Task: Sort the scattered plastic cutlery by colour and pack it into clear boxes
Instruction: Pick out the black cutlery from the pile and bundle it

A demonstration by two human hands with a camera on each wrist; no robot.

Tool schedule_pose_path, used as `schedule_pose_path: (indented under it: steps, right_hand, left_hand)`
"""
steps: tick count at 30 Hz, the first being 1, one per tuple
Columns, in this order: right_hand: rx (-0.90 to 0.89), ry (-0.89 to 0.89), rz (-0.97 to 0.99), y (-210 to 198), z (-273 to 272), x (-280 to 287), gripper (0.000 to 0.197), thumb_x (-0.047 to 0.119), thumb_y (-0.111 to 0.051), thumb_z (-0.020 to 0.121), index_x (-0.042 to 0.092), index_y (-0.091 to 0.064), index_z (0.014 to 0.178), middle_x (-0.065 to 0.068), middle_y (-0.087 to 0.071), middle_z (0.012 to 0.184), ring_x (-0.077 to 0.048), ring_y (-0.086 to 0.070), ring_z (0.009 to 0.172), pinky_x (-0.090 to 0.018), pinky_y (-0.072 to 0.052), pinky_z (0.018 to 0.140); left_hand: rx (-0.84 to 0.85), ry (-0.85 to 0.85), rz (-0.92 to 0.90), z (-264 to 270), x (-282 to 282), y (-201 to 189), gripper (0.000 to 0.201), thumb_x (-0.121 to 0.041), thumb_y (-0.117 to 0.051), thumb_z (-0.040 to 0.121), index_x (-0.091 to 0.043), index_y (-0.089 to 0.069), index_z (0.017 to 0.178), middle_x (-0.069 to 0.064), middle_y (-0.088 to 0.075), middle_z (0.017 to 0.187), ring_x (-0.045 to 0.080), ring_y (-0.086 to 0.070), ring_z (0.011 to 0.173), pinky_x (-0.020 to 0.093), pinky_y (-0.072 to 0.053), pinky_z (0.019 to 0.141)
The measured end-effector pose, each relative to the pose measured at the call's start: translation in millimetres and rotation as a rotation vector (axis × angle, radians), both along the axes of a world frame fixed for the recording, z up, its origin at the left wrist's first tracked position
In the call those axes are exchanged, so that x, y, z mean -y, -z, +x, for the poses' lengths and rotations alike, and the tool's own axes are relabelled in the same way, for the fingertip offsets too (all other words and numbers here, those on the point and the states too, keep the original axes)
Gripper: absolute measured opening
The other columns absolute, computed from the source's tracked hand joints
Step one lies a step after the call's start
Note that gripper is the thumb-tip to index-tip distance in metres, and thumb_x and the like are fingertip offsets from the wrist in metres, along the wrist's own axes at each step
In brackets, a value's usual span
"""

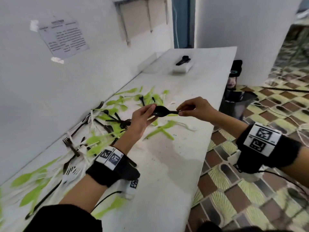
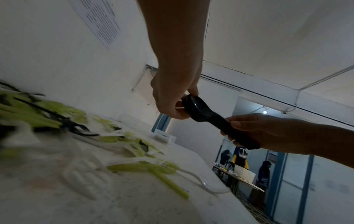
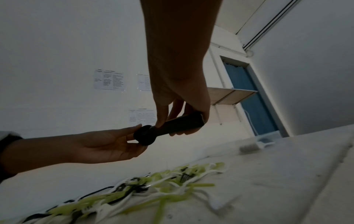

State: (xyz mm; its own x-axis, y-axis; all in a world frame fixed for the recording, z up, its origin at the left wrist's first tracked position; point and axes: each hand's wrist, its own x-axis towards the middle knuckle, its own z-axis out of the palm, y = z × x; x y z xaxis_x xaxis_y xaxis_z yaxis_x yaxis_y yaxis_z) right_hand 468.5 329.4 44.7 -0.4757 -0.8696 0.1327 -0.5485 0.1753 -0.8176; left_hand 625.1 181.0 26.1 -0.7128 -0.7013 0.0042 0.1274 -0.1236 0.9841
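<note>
You hold the black plastic spoon (image 1: 163,111) above the white table (image 1: 175,164) — your left hand (image 1: 142,118) pinches its bowl, your right hand (image 1: 192,107) its handle. Release left, carry it steadily to the far clear plastic box (image 1: 181,66) — black pieces only.

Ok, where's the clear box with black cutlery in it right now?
In the head view the clear box sits at the far end of the white table, past the scattered cutlery pile, with black pieces resting in it.

Black wristbands (image 1: 113,171) carry white square-code tags (image 1: 260,139) (cables trailing); black sleeves (image 1: 63,218).
</note>
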Motion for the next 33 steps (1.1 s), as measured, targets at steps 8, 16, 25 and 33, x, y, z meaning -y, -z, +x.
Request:
schedule_pose_path:
  steps: [8, 16, 25, 33]
  right_hand:
    - [0.041, 0.054, -0.005, 7.0, -85.2, -14.4, 0.011, 0.017, -0.074, 0.078, 0.024, -0.069, 0.085, 0.008, -0.068, 0.073, 0.004, -0.058, 0.065, -0.019, -0.044, 0.07]
    - [0.164, 0.094, -0.047, 12.2, -187.5, -15.7, 0.011, 0.009, -0.065, 0.085, 0.017, -0.066, 0.094, -0.001, -0.067, 0.084, -0.006, -0.057, 0.074, -0.022, -0.048, 0.071]
    - [0.183, 0.056, 0.016, 18.3, -291.1, 4.5, 0.01, 0.012, -0.065, 0.085, 0.017, -0.066, 0.094, 0.002, -0.068, 0.084, -0.003, -0.059, 0.076, -0.022, -0.049, 0.072]
    - [0.207, 0.065, 0.021, 27.3, -363.8, 40.9, 0.009, 0.011, -0.065, 0.085, 0.016, -0.067, 0.093, 0.001, -0.068, 0.082, -0.004, -0.058, 0.074, -0.023, -0.049, 0.072]
  left_hand:
    - [0.011, 0.089, 0.043, -94.9, -0.5, -1.3, 0.008, -0.011, -0.056, 0.092, -0.011, -0.064, 0.092, -0.006, -0.071, 0.077, 0.007, -0.068, 0.076, 0.021, -0.056, 0.072]
    - [0.062, 0.169, -0.036, -219.8, 13.5, -13.9, 0.008, -0.016, -0.058, 0.091, -0.013, -0.066, 0.092, -0.006, -0.069, 0.079, 0.005, -0.065, 0.075, 0.018, -0.053, 0.069]
    - [0.107, 0.161, -0.015, -318.7, 37.4, 0.5, 0.008, -0.016, -0.059, 0.09, -0.012, -0.066, 0.092, -0.002, -0.068, 0.083, 0.009, -0.066, 0.078, 0.019, -0.054, 0.07]
    - [0.156, 0.133, 0.031, -390.8, 69.6, 7.8, 0.008, -0.015, -0.059, 0.09, -0.011, -0.066, 0.092, 0.0, -0.067, 0.087, 0.012, -0.065, 0.082, 0.021, -0.056, 0.072]
